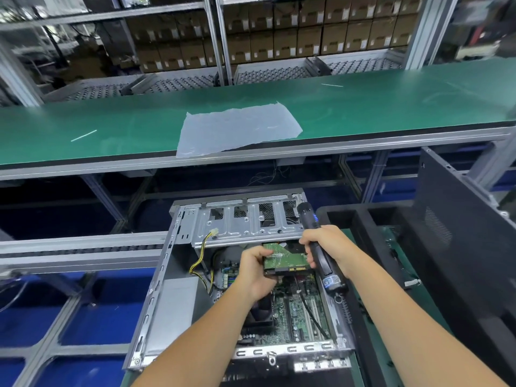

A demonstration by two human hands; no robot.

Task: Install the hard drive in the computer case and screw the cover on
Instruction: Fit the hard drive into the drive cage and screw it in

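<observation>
The open computer case (pixel 156 303) lies on its side in front of me, motherboard (pixel 301 311) showing. My left hand (pixel 255 270) grips the hard drive (pixel 284 258) at its left edge, green circuit board facing up, just below the silver drive cage (pixel 240 224). My right hand (pixel 329 248) is wrapped round a black electric screwdriver (pixel 321 261) that stands nearly upright along the case's right side; its fingers also touch the drive's right edge. The drive's far end is hidden under the cage.
A dark side panel (pixel 458 227) leans upright at the right next to a black foam tray (pixel 363 219). A green conveyor belt (pixel 111 127) runs across behind the case, with a clear plastic bag (pixel 237 129) on it. Yellow power cables (pixel 201 258) hang inside the case's left part.
</observation>
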